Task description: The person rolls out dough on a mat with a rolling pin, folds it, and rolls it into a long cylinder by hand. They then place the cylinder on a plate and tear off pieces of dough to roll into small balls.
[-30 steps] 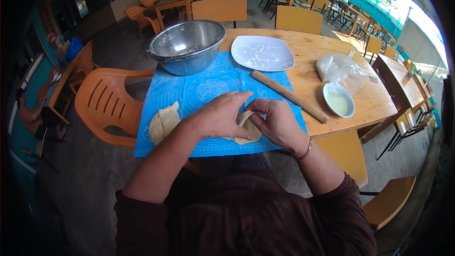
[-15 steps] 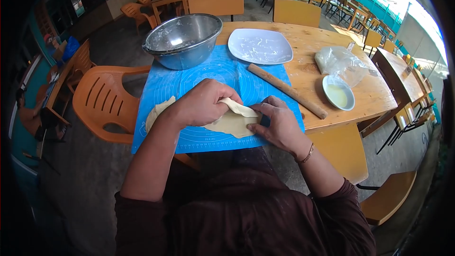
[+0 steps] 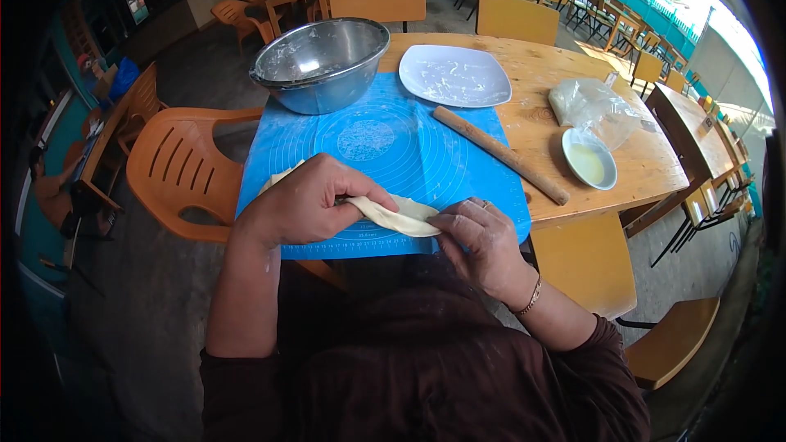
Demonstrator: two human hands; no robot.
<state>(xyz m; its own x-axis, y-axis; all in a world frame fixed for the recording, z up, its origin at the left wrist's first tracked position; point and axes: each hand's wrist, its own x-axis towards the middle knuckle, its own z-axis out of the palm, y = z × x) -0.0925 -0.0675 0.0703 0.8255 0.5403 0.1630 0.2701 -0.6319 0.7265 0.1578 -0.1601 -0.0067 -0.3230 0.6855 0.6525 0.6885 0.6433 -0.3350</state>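
A pale sheet of dough lies over the front part of a blue baking mat printed with circles and a ruler. Its near edge is drawn into a thick fold. My left hand pinches this fold between thumb and forefinger and covers much of the dough; a bit of the sheet shows behind the wrist. At the fold's right end, the fingertips of my right hand are closed on the dough near the mat's front edge. Flour dusts the right fingers.
A steel bowl stands on the mat's back left. Beside it is a floury white plate. A wooden rolling pin crosses the mat's right edge. Farther right are a small bowl of yellowish liquid and a plastic bag.
Both hands have come closer to my body, the left also moving left. The folded dough edge they hold has shifted from the far side to the near side of the sheet.
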